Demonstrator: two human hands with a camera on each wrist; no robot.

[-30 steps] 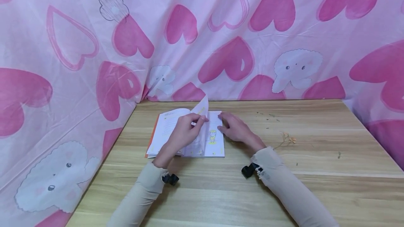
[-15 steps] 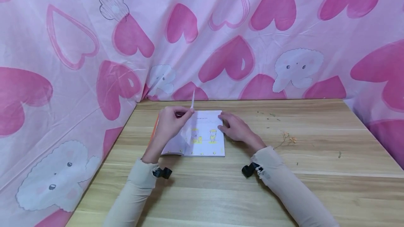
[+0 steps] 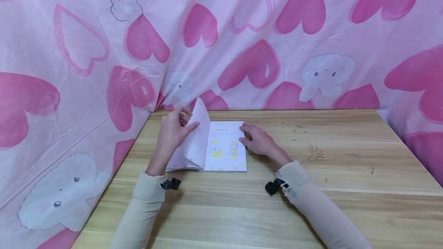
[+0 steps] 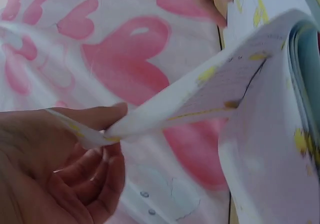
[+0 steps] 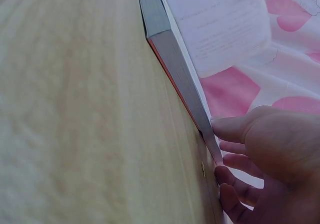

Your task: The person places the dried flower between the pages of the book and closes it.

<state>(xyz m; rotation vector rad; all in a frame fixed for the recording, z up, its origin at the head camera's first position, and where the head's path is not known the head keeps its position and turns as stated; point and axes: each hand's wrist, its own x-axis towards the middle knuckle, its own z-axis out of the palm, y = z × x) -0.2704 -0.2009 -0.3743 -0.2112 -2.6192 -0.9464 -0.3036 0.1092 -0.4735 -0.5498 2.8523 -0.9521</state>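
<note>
An open book (image 3: 226,162) with yellow cartoon drawings lies on the wooden table. Its thick page block and orange cover edge (image 5: 170,74) show in the right wrist view. One page (image 3: 198,137) stands raised and curving over the left half. My left hand (image 3: 169,133) pinches that page near its outer edge, between thumb (image 4: 107,115) and fingers, as the left wrist view shows. My right hand (image 3: 259,140) rests at the book's right edge, its thumb against the side and its loosely bent fingers near the upper right corner.
Right of the book lies a dried flower sprig (image 3: 314,152), with several dark crumbs (image 3: 298,128) scattered behind it. A pink heart-patterned cloth (image 3: 249,64) hangs along the table's back and left sides. Both wrists carry small black cameras (image 3: 273,186).
My left hand has moved left, swinging the raised page over from the right side toward the left and uncovering the right-hand page. The right hand has stayed at the book's edge.
</note>
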